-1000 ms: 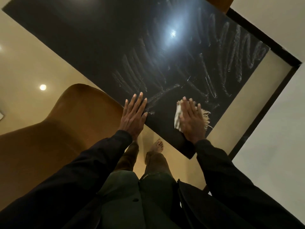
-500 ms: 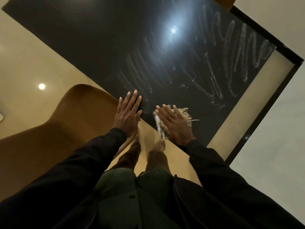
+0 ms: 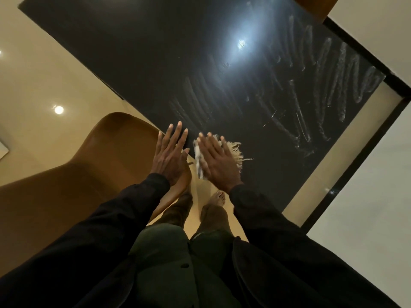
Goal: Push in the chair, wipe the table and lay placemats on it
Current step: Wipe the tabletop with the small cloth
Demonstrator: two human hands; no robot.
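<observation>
The black glossy tabletop (image 3: pixel 155 52) fills the far half of the view, running from far left to near right. A ceiling light is reflected on it as a bright spot (image 3: pixel 241 43). Pale wipe streaks (image 3: pixel 333 74) cover its right part, and fainter streaks reach toward its near edge.

The beige floor (image 3: pixel 44 74) lies to the left of and below the tabletop.

A brown chair (image 3: pixel 100 163) stands at near left. Its curved rim comes up just beside the near edge of the tabletop. A small part of a second brown chair (image 3: pixel 315 5) shows at the far side.

My two black sleeves (image 3: pixel 111 218) extend forward from the near edge of the view. My bare foot (image 3: pixel 219 197) stands on the floor between them.

My left hand (image 3: pixel 171 156) is flat, with the fingers straight and spread. The palm is over the chair rim and the fingertips are over the near edge of the tabletop. I cannot tell whether it touches either one.

My right hand (image 3: pixel 218 161), just beside the left, is also flat with the fingers straight. It presses down on a pale cloth (image 3: pixel 199 161) at the near edge of the tabletop.

The cloth fringe (image 3: pixel 235 150) sticks out on the right side of the hand and lies on the tabletop.
</observation>
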